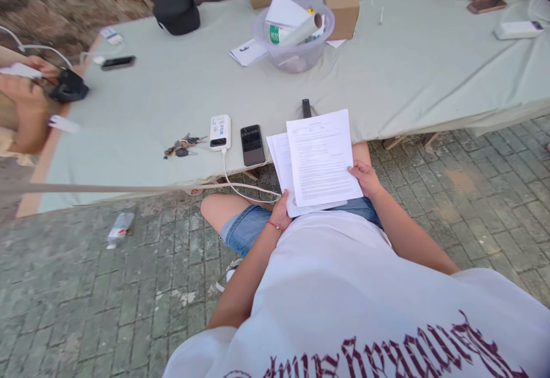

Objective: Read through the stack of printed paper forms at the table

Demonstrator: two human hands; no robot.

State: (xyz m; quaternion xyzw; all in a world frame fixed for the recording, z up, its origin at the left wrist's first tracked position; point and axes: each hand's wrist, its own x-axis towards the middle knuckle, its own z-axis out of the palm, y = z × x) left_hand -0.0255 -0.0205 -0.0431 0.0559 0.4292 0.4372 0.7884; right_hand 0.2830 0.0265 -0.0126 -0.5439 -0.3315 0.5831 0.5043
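Note:
Several printed sheets of paper (321,160) lie over my lap, tilted at the table's near edge. My left hand (281,213) grips the lower left side of the rear sheets (280,154), its fingers partly hidden beneath them. On the right edge of the front sheet, my right hand (365,177) is closed with the thumb on top. Beyond the papers, a dark stick-like device (306,109) rests on the table. To their left lie a black phone (252,144) and a white power bank (220,132) with a white cable (227,173) plugged in.
A bunch of keys (183,146) lies on the cloth-covered table (172,97). Farther back stand a plastic basin (296,57) holding papers and a roll, a cardboard box (341,11) and a black cap (176,10). Other people's hands (26,91) show at left and right. A bottle (120,228) lies on the paving.

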